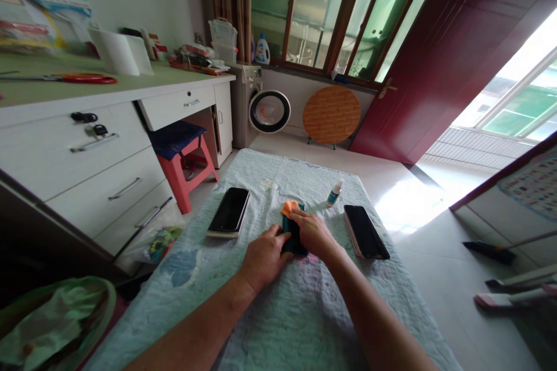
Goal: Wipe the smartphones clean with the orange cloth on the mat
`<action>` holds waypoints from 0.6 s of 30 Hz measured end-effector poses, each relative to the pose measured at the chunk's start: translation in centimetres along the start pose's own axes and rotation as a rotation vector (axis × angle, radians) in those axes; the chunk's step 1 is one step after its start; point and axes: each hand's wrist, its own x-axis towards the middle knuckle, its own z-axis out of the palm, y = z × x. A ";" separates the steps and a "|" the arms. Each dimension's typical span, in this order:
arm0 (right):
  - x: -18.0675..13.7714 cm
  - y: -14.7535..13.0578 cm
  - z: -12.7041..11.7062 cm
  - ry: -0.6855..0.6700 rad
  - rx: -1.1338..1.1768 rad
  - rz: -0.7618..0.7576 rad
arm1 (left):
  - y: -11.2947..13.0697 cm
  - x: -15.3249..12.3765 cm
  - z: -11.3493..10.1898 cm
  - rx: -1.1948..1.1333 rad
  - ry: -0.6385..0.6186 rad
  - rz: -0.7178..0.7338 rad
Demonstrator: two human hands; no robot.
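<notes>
A dark phone (295, 237) lies in the middle of the cloth-covered table (270, 177). My left hand (266, 255) grips its left and near edge, fingers closed around it. At the phone's far end, my right hand (311, 232) presses an orange cloth (289, 207) against its surface, with the fingers bent over the cloth. To the left, another black-screened phone (230, 208) rests on a pale box. A third dark phone (366, 232) sits on a pinkish box to the right. Between that one and my right hand stands a small spray bottle (335, 193), upright.
On the left is a white desk (82, 127) with drawers, and a red stool (185, 168) under it. A washing machine (248, 98) with its door open stands behind. A round wooden tabletop (332, 115) leans by the wall. A bin (104, 301) sits at the near left.
</notes>
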 end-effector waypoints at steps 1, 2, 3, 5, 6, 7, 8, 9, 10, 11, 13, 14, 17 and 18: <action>-0.5 -0.1 -0.1 -0.015 0.006 -0.018 | -0.1 0.0 0.1 -0.003 0.000 0.002; -1.0 -0.2 -0.2 -0.029 0.008 -0.033 | -0.1 0.0 0.1 -0.005 -0.001 0.003; -1.5 -0.3 -0.2 -0.041 0.007 -0.047 | -0.2 0.0 0.2 -0.006 -0.002 0.003; -2.5 -0.4 -0.3 -0.064 0.004 -0.058 | -0.2 0.0 0.3 -0.006 0.004 0.009; -3.0 -0.4 -0.3 -0.074 0.006 -0.058 | -0.2 0.0 0.3 -0.008 0.010 0.014; -3.4 -0.4 -0.3 -0.080 0.012 -0.057 | -0.2 0.0 0.4 -0.010 0.017 0.021; -3.6 -0.3 -0.4 -0.082 0.019 -0.057 | -0.2 0.0 0.4 -0.013 0.024 0.027; -3.8 -0.3 -0.4 -0.082 0.026 -0.059 | -0.2 0.0 0.4 -0.016 0.028 0.031; -3.9 -0.2 -0.4 -0.078 0.028 -0.062 | -0.2 0.0 0.3 -0.017 0.029 0.032; -3.8 -0.2 -0.4 -0.073 0.027 -0.066 | -0.1 0.0 0.3 -0.017 0.027 0.032; -3.3 -0.1 -0.3 -0.061 0.017 -0.075 | -0.1 0.0 0.2 -0.013 0.023 0.029; -2.9 0.0 -0.3 -0.058 0.012 -0.080 | 0.0 0.0 0.1 -0.011 0.020 0.026; -1.3 0.0 -0.3 -0.037 -0.008 -0.059 | 0.0 0.0 0.0 -0.001 0.005 0.014; -0.8 0.1 -0.3 -0.030 -0.020 -0.041 | 0.0 0.0 0.0 0.002 0.000 0.010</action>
